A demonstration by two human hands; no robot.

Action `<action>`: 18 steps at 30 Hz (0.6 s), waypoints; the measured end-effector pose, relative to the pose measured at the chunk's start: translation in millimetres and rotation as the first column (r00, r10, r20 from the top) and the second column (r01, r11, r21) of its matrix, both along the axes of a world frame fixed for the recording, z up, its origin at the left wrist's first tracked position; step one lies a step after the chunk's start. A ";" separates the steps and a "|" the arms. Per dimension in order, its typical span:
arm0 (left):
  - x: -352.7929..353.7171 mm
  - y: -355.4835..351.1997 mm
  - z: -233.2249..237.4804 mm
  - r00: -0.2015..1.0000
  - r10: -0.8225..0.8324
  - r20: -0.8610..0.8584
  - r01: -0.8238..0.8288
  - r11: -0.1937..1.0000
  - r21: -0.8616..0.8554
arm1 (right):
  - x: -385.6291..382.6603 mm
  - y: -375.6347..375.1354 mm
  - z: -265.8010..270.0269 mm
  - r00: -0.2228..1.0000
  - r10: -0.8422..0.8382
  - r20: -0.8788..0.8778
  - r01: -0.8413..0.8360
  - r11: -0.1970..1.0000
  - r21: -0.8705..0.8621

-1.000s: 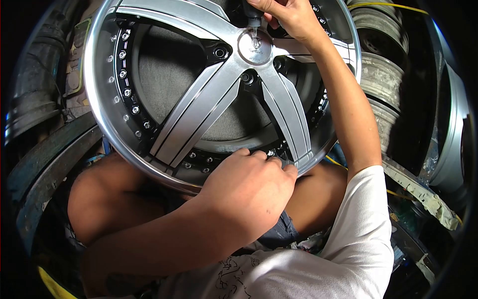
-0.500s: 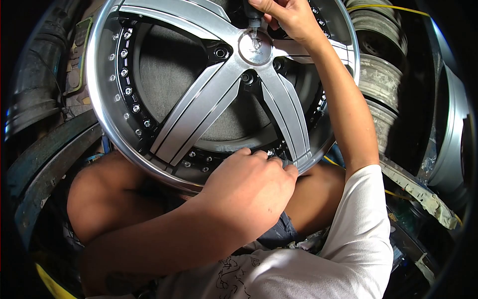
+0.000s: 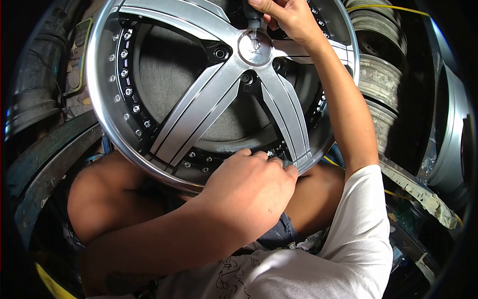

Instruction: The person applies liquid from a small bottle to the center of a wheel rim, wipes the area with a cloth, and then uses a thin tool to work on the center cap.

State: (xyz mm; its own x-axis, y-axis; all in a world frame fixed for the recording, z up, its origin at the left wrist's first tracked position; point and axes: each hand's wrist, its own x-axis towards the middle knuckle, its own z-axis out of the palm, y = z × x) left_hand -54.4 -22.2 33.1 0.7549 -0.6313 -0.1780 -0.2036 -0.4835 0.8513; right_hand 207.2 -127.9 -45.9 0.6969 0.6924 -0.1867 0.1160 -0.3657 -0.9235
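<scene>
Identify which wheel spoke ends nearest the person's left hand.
The spoke running down-right from the hub: its tip meets the rim right beside the left hand; the other spokes end farther off.

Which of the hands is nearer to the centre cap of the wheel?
Right. The right hand is just above the centre cap, holding a small tool onto it; the left hand lies far below, at the lower rim.

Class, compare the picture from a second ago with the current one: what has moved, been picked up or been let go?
Nothing visibly changed. The right hand still holds the tool with its tip on the centre cap, and the left hand still grips the wheel at its near rim.
</scene>
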 end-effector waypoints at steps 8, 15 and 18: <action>-0.3 1.0 -0.1 1.000 0.001 0.001 -0.001 1.000 0.001 | 0.5 0.2 3.9 1.000 0.004 0.013 -0.003 0.999 -0.039; -1.1 1.8 0.0 1.000 0.008 -0.004 -0.008 1.000 0.002 | 1.3 0.0 1.4 1.000 0.010 -0.012 -0.010 0.999 -0.032; -1.6 1.9 -0.2 1.000 0.015 0.000 -0.015 1.000 -0.003 | 1.8 -0.4 1.2 0.999 0.034 -0.018 -0.034 0.999 -0.014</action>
State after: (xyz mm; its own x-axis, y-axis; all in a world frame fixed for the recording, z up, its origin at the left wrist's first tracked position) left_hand -55.9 -20.3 32.9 0.7643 -0.6202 -0.1765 -0.1960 -0.4842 0.8527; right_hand 209.0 -128.3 -44.7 0.6694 0.7129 -0.2091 0.1120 -0.3751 -0.9202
